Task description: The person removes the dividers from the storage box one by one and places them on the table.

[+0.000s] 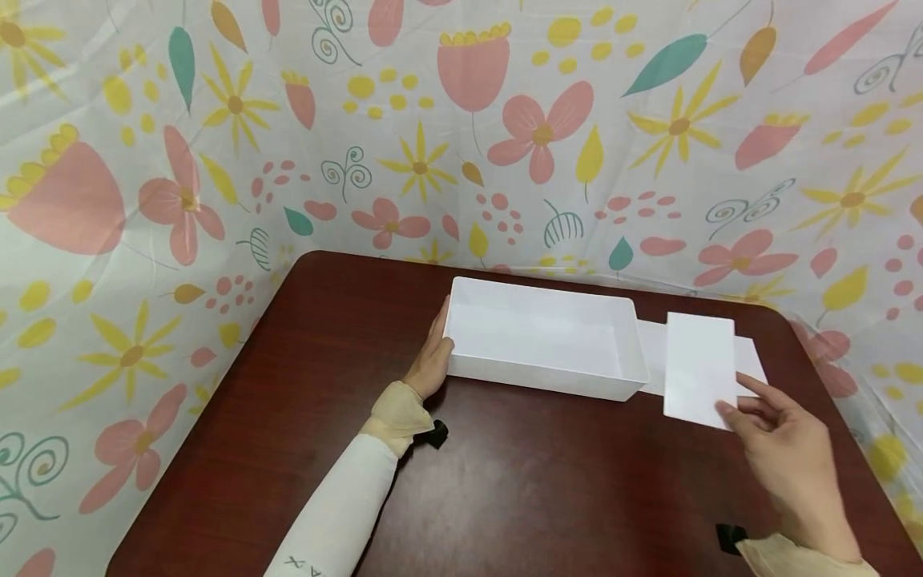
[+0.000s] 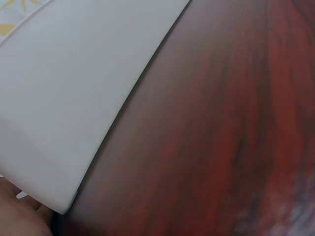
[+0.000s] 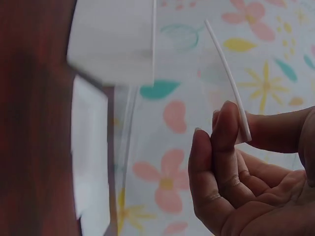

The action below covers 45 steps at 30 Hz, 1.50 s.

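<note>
At the left end of a white open-topped box (image 1: 548, 385), my left hand (image 1: 430, 361) holds the wall near the front corner, its fingers along the outer side. The left wrist view shows the box wall (image 2: 74, 93) close up, with part of the left hand (image 2: 22, 214) at the lower left. My right hand (image 1: 789, 441) pinches a white rectangular card (image 1: 699, 365) by its lower right edge, off the table. Edge-on in the right wrist view, the card (image 3: 229, 73) looks thin and slightly bowed between thumb and fingers.
More flat white cards (image 1: 752, 365) lie on the dark red-brown wooden table (image 1: 534, 481), right of the box and partly behind the held card. A flower-patterned curtain (image 1: 418, 104) surrounds the table's back and sides. Black straps (image 1: 435, 433) show at both wrists.
</note>
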### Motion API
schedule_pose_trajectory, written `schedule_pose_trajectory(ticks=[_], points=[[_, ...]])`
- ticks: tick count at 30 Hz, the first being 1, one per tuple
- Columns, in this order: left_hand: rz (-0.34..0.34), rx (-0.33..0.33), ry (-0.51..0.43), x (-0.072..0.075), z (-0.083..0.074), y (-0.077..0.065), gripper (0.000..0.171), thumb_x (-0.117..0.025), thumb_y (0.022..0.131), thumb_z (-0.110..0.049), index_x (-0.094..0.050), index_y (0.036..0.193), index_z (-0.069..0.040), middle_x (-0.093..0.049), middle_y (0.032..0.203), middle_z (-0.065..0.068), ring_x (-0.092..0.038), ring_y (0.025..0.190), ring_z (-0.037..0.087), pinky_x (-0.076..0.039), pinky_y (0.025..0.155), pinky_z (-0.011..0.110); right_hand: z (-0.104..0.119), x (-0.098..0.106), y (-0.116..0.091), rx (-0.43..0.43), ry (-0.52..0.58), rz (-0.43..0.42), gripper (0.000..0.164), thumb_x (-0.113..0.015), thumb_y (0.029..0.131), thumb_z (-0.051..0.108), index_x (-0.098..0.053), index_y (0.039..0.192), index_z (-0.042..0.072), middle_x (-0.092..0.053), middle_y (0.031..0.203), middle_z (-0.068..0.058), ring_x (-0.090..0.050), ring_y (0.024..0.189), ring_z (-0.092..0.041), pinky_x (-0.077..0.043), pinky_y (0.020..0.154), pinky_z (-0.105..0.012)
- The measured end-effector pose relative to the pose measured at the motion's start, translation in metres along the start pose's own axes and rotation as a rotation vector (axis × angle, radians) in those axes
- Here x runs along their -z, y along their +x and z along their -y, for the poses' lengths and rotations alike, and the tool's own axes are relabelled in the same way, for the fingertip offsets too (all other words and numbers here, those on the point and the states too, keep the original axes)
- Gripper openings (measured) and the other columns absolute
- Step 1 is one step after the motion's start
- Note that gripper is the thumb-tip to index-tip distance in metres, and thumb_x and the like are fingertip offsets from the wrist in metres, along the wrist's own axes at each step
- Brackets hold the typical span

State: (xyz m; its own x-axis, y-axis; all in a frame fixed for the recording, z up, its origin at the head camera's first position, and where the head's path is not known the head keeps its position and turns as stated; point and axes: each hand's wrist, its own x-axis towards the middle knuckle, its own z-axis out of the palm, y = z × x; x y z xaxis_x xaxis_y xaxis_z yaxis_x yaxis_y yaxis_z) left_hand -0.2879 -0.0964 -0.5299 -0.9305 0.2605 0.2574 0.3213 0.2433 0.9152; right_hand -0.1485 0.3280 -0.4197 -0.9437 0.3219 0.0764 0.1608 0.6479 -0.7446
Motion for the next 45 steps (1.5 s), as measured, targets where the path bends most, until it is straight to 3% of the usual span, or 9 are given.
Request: schedule_pose_trajectory(ticks=[7, 11, 15, 18, 23, 28, 33, 45], points=[[0.009, -0.018, -0.032, 0.002, -0.011, -0.003, 0.071, -0.024, 0.092, -0.004, 0.004, 0.155, -0.022, 0.002, 0.16, -0.006, 0.002, 0.14, 0.009, -0.007, 0.115, 0.054, -0.034, 0.019, -0.007, -0.131, -0.179, 0.06, 0.073, -0.066, 0.088, 0.045, -0.043, 0.145, 0.005, -0.055, 0.087, 0.021, -0.051, 0.07, 0.01, -0.045, 0.052, -0.021], [0.015, -0.034, -0.063, 0.005, -0.03, -0.007, 0.07, -0.025, 0.091, 0.003, 0.002, 0.155, -0.012, 0.0, 0.16, 0.005, 0.0, 0.142, 0.019, -0.006, 0.114, 0.056, -0.054, 0.022, -0.009, -0.09, -0.26, 0.104, 0.069, -0.068, 0.089, 0.04, -0.047, 0.139, -0.002, -0.066, 0.085, 0.01, -0.054, 0.067, 0.005, -0.044, 0.052, -0.024], [0.021, -0.021, -0.046, 0.007, -0.042, -0.009, 0.07, -0.025, 0.092, 0.003, 0.002, 0.155, -0.009, 0.0, 0.16, 0.009, -0.001, 0.142, 0.023, -0.008, 0.114, 0.056, -0.073, 0.021, -0.013, -0.053, -0.302, 0.185, 0.066, -0.068, 0.089, 0.035, -0.046, 0.136, -0.006, -0.069, 0.091, -0.01, -0.056, 0.068, 0.0, -0.046, 0.053, -0.027], [0.025, -0.029, -0.05, 0.007, -0.04, -0.008, 0.069, -0.024, 0.092, 0.004, 0.003, 0.155, -0.009, 0.0, 0.16, 0.013, 0.0, 0.142, 0.025, -0.008, 0.114, 0.057, -0.083, 0.018, -0.015, -0.072, -0.323, 0.226, 0.067, -0.068, 0.089, 0.034, -0.044, 0.135, -0.008, -0.068, 0.094, -0.015, -0.057, 0.069, -0.005, -0.047, 0.056, -0.033], [0.018, -0.034, -0.049, 0.004, -0.02, -0.002, 0.07, -0.023, 0.094, 0.002, 0.003, 0.155, -0.016, 0.001, 0.161, 0.01, 0.001, 0.142, 0.018, -0.007, 0.114, 0.058, -0.092, 0.015, -0.015, -0.094, -0.384, 0.224, 0.064, -0.071, 0.086, 0.03, -0.047, 0.13, -0.009, -0.068, 0.09, -0.017, -0.06, 0.075, -0.022, -0.046, 0.065, -0.047], [0.007, -0.007, -0.014, 0.001, -0.007, 0.0, 0.071, -0.024, 0.093, -0.004, 0.004, 0.155, -0.026, 0.0, 0.161, 0.005, 0.001, 0.14, 0.007, -0.008, 0.115, 0.054, -0.094, 0.012, -0.01, -0.21, -0.469, 0.251, 0.078, -0.076, 0.078, 0.041, -0.045, 0.127, -0.012, -0.062, 0.092, -0.026, -0.057, 0.081, -0.036, -0.043, 0.067, -0.051], [0.007, -0.007, -0.008, 0.0, -0.006, 0.0, 0.071, -0.023, 0.092, -0.009, 0.006, 0.155, -0.028, 0.001, 0.162, 0.001, 0.002, 0.14, 0.006, -0.008, 0.115, 0.054, -0.092, 0.009, -0.009, -0.306, -0.522, 0.27, 0.09, -0.076, 0.073, 0.055, -0.045, 0.127, -0.011, -0.06, 0.095, -0.028, -0.056, 0.08, -0.037, -0.042, 0.067, -0.053], [0.01, 0.035, -0.005, 0.001, -0.007, 0.0, 0.072, -0.023, 0.092, -0.012, 0.006, 0.154, -0.033, 0.002, 0.162, 0.001, 0.003, 0.139, 0.001, -0.008, 0.115, 0.05, -0.088, 0.005, -0.01, -0.3, -0.603, 0.286, 0.086, -0.075, 0.074, 0.055, -0.05, 0.124, -0.01, -0.059, 0.097, -0.027, -0.055, 0.08, -0.036, -0.043, 0.067, -0.055]])
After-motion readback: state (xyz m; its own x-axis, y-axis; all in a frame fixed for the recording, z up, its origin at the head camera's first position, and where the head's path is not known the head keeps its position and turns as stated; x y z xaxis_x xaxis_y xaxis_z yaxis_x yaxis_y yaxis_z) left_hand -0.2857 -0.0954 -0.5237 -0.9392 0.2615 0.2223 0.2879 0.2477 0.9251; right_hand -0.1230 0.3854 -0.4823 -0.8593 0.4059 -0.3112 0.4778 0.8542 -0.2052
